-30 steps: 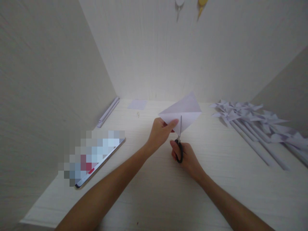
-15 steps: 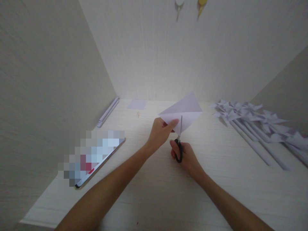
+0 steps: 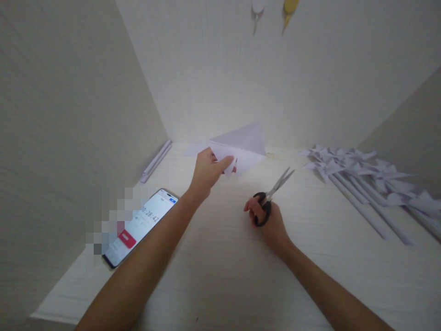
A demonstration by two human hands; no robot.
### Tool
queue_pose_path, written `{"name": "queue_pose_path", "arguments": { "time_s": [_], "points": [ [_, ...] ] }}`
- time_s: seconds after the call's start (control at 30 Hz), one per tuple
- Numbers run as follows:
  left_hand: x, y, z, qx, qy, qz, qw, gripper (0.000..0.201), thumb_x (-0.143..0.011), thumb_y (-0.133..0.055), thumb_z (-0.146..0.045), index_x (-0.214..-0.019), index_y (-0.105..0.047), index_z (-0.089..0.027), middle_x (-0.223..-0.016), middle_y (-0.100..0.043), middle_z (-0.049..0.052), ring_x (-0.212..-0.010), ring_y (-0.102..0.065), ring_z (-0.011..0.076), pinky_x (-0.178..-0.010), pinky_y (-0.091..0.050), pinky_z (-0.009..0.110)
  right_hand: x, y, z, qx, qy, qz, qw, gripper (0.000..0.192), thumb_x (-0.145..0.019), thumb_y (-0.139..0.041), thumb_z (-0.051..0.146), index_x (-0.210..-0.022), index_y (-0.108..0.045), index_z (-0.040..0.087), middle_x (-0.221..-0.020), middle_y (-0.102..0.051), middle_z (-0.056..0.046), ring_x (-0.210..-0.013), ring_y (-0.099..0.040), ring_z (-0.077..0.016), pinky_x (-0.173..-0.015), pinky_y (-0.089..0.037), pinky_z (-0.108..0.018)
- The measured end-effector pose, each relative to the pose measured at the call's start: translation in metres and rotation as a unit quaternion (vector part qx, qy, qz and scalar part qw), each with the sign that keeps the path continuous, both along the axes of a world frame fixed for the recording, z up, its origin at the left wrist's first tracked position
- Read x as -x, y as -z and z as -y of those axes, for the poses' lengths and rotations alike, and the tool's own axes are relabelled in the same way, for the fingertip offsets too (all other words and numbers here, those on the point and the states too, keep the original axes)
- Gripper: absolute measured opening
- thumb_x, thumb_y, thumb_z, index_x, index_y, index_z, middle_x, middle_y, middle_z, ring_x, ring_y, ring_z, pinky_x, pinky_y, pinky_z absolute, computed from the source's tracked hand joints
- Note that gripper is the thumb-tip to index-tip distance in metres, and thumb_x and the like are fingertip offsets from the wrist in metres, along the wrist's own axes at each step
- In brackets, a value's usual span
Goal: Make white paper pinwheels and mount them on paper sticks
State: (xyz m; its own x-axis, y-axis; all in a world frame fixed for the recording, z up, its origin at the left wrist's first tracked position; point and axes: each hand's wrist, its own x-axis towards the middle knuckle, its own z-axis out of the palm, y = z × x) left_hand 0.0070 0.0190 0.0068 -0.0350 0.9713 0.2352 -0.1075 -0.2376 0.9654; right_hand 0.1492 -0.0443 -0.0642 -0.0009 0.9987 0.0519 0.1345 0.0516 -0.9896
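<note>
Between thumb and fingers, my left hand [image 3: 209, 171] pinches a creased sheet of white paper [image 3: 243, 146] above the back of the table. A slit shows in the paper's near edge, by my thumb. My right hand [image 3: 268, 220] has its fingers in the black handles of a pair of scissors [image 3: 275, 187]. Their blades stand slightly apart, point up and to the right, and are clear of the paper.
A phone [image 3: 144, 225] showing a timer lies at left. Rolled paper sticks [image 3: 155, 161] rest along the left wall. Several paper pinwheels [image 3: 372, 174] on paper sticks are piled at right. Behind the held sheet lies a flat paper piece [image 3: 193, 149]. Two hooks [image 3: 290, 9] hang on the back wall.
The scissors have come out of the paper, and their blades have swung to the right and parted. My left hand has carried the paper left and farther back.
</note>
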Motion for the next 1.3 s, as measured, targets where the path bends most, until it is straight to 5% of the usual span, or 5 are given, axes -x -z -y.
{"name": "queue_pose_path", "arguments": {
  "time_s": [0.2, 0.67, 0.87, 1.1, 1.3],
  "points": [
    [-0.001, -0.003, 0.004, 0.029, 0.095, -0.126, 0.987, 0.011, -0.057, -0.059, -0.013, -0.067, -0.054, -0.009, -0.054, -0.055, -0.003, -0.043, -0.048, 0.0051, -0.043, -0.04, 0.017, -0.007, 0.002, -0.012, -0.021, 0.152, -0.202, 0.967, 0.024, -0.062, -0.065, 0.036, -0.061, -0.054, 0.015, -0.053, -0.046, 0.005, -0.043, -0.039, -0.0047, -0.036, -0.027, -0.017],
    [-0.004, 0.011, 0.002, 0.061, 0.145, -0.15, 0.976, 0.023, -0.052, -0.062, -0.009, -0.075, -0.06, -0.01, -0.063, -0.06, 0.0, -0.057, -0.056, 0.0098, -0.05, -0.045, 0.019, -0.006, 0.006, -0.011, -0.017, 0.127, -0.217, 0.968, 0.026, -0.055, -0.071, 0.025, -0.056, -0.046, 0.016, -0.045, -0.038, 0.009, -0.039, -0.033, -0.004, -0.037, -0.023, -0.02],
    [-0.014, 0.025, 0.007, 0.08, 0.31, -0.118, 0.94, 0.035, -0.052, -0.067, -0.012, -0.085, -0.059, -0.011, -0.081, -0.065, 0.007, -0.072, -0.06, 0.0136, -0.065, -0.048, 0.025, -0.005, 0.004, -0.012, -0.023, 0.14, -0.267, 0.953, 0.026, -0.055, -0.07, 0.023, -0.054, -0.045, 0.017, -0.045, -0.038, 0.009, -0.039, -0.034, -0.0037, -0.036, -0.024, -0.018],
    [-0.025, 0.034, 0.006, 0.001, 0.147, -0.184, 0.972, 0.013, -0.062, -0.06, -0.021, -0.07, -0.059, -0.011, -0.067, -0.064, 0.004, -0.061, -0.059, 0.0127, -0.057, -0.048, 0.025, -0.006, 0.007, -0.01, -0.022, 0.112, -0.2, 0.973, 0.024, -0.058, -0.069, 0.03, -0.056, -0.049, 0.016, -0.045, -0.04, 0.008, -0.039, -0.034, -0.0044, -0.037, -0.024, -0.02],
    [-0.012, 0.011, 0.006, 0.005, 0.08, -0.154, 0.985, 0.018, -0.063, -0.061, -0.026, -0.069, -0.059, -0.01, -0.067, -0.065, 0.005, -0.061, -0.06, 0.0127, -0.054, -0.048, 0.021, -0.006, 0.002, -0.002, 0.014, -0.058, -0.078, 0.995, 0.037, -0.077, -0.044, 0.046, -0.056, -0.05, 0.016, -0.044, -0.039, 0.004, -0.042, -0.037, -0.0075, -0.039, -0.026, -0.021]
  ]
}}
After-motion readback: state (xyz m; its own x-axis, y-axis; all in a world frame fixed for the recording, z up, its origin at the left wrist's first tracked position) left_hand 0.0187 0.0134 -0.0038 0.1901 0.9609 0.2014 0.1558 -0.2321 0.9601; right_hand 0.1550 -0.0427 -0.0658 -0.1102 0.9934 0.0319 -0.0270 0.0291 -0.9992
